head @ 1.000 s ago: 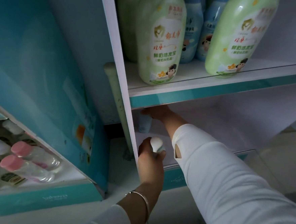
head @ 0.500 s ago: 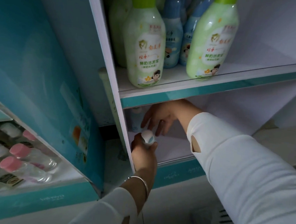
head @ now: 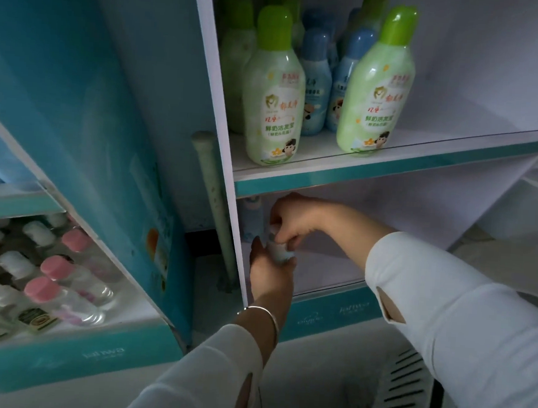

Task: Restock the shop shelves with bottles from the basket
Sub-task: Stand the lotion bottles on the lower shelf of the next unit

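Right hand (head: 290, 226) now gripping bottle (head: 279, 253) (lower shelf (head: 329, 273)).

front green bottles (head: 272, 108): 2 | pink caps (head: 54, 267): 3+ | hands (head: 292, 221): 2 | basket (head: 386, 400): 1

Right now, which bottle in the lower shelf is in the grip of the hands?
The small white-capped bottle at the front: left hand holds its body, right hand pinches its top. The pale blue bottle behind is unheld.
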`<move>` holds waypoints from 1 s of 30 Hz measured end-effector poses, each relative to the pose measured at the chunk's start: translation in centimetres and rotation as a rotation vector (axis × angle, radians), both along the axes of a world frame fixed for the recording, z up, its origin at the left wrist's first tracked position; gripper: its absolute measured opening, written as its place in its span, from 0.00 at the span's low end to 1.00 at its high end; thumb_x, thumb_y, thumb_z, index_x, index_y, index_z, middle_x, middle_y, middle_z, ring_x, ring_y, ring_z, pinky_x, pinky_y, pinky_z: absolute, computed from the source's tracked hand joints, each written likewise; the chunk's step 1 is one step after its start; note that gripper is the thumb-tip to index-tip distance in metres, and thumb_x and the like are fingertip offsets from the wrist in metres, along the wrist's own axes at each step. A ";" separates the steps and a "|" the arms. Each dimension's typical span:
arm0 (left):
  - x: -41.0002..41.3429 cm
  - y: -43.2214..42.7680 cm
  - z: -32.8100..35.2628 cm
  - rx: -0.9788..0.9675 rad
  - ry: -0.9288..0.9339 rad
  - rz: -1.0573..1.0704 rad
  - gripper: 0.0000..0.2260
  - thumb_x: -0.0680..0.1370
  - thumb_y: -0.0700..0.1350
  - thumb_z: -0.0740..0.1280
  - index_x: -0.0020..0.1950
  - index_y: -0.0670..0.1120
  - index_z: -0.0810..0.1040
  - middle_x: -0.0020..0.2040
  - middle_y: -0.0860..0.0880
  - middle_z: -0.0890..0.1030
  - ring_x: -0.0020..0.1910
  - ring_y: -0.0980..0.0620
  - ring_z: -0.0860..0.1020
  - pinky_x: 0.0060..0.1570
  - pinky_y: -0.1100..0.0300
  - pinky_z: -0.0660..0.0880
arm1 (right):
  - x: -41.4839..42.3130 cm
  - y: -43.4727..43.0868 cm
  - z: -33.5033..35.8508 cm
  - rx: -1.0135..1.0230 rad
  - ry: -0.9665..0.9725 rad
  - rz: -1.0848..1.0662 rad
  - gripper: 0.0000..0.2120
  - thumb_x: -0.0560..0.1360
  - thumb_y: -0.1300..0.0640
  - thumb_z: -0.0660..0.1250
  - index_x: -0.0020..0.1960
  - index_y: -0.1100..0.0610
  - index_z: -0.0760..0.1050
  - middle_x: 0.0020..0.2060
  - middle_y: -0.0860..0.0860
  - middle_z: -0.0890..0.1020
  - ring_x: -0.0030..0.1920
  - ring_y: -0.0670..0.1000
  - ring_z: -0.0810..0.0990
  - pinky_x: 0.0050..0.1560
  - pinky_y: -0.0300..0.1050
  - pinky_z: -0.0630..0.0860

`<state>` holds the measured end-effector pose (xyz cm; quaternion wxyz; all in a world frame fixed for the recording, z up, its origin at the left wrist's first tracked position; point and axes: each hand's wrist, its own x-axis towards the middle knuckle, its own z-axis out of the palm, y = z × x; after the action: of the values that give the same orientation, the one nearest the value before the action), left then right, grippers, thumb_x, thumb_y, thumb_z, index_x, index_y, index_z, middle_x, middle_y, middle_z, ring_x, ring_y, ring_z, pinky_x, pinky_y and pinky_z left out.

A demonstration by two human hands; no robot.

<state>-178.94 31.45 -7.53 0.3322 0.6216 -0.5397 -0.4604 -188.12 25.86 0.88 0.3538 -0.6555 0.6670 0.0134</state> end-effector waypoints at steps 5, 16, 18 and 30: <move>2.3 1.7 -1.7 0.111 -0.139 -0.258 0.20 0.75 0.39 0.67 0.67 0.41 0.70 0.64 0.44 0.75 0.64 0.46 0.73 0.63 0.59 0.68 | 0.1 -1.3 0.3 -0.152 0.008 -0.041 0.13 0.74 0.59 0.67 0.35 0.52 0.66 0.31 0.47 0.73 0.28 0.42 0.73 0.25 0.33 0.66; 9.4 0.4 -3.1 0.372 -0.370 -0.579 0.10 0.79 0.39 0.61 0.58 0.39 0.77 0.51 0.45 0.77 0.48 0.48 0.76 0.33 0.69 0.70 | 2.9 -4.4 -3.7 -0.218 0.128 0.015 0.05 0.73 0.58 0.68 0.43 0.56 0.72 0.40 0.53 0.76 0.46 0.55 0.76 0.39 0.40 0.66; 9.9 0.1 -3.3 0.381 -0.363 -0.542 0.08 0.80 0.39 0.60 0.54 0.43 0.77 0.51 0.46 0.78 0.49 0.47 0.77 0.37 0.65 0.71 | 2.5 -4.8 -3.7 -0.204 0.100 -0.017 0.08 0.72 0.59 0.70 0.41 0.56 0.70 0.36 0.50 0.73 0.42 0.53 0.74 0.34 0.39 0.66; 12.0 0.0 0.3 0.330 -0.337 -0.461 0.04 0.79 0.42 0.62 0.48 0.47 0.75 0.43 0.48 0.77 0.38 0.51 0.74 0.34 0.64 0.67 | 2.2 -1.8 -1.7 -0.160 0.019 -0.157 0.26 0.76 0.53 0.67 0.70 0.60 0.65 0.55 0.57 0.74 0.47 0.53 0.73 0.43 0.44 0.74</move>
<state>-166.98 31.50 -7.19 0.0198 0.5959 -0.6318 -0.4953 -185.91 24.02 -0.79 0.2942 -0.6273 0.7185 -0.0613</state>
